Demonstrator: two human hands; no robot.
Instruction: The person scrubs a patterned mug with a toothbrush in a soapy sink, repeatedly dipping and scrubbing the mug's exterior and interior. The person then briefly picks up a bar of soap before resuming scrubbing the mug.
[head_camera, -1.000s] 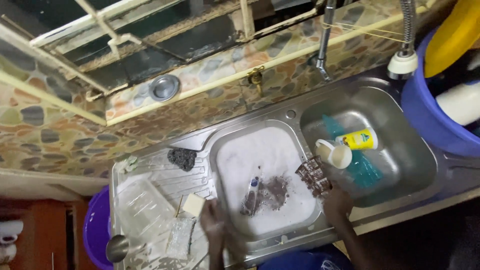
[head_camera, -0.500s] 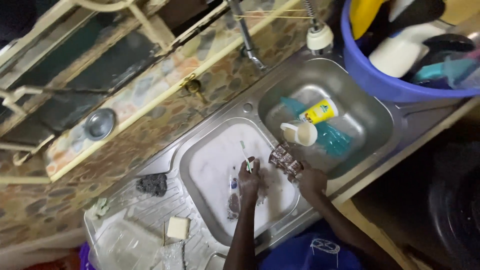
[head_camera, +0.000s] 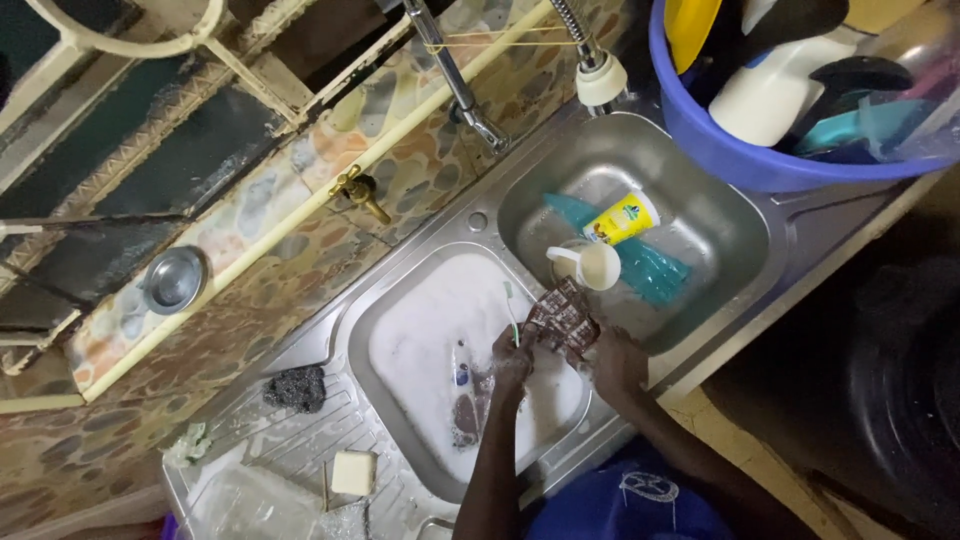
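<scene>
Brown patterned glass tumbler (head_camera: 562, 318) is sitting over the ridge between the two steel basins, held from both sides by the person's hands. Nearest the camera, the blue garment (head_camera: 625, 500) is filling the bottom edge, and both forearms are reaching up from it toward the sink. Left hand (head_camera: 512, 362) is curling around the tumbler's lower left side, fingers closed against the glass, with a thin pale green-tipped stick (head_camera: 511, 310) standing up just beside it; whether that hand is also pinching the stick is too small to tell. Right hand (head_camera: 612, 362) is gripping the tumbler's right side, fingers wrapped on it. Under the left hand, the soapy left basin (head_camera: 420, 340) is holding white foam and some dark items lying partly sunk near the wrist. To the left, on the ribbed steel drainboard (head_camera: 300, 440), a pale yellow soap bar (head_camera: 353, 471) is lying near a dark scouring pad (head_camera: 296, 388). Beyond the tumbler, in the right basin (head_camera: 720, 230), a cream mug (head_camera: 588, 264) is resting beside a yellow-and-white plastic cup (head_camera: 622, 217) and a teal translucent piece (head_camera: 640, 262). Farther back, a steel tap spout (head_camera: 455, 75) is hanging over the sink, and a blue plastic tub (head_camera: 740, 150) full of dishes is standing at the right rim.
</scene>
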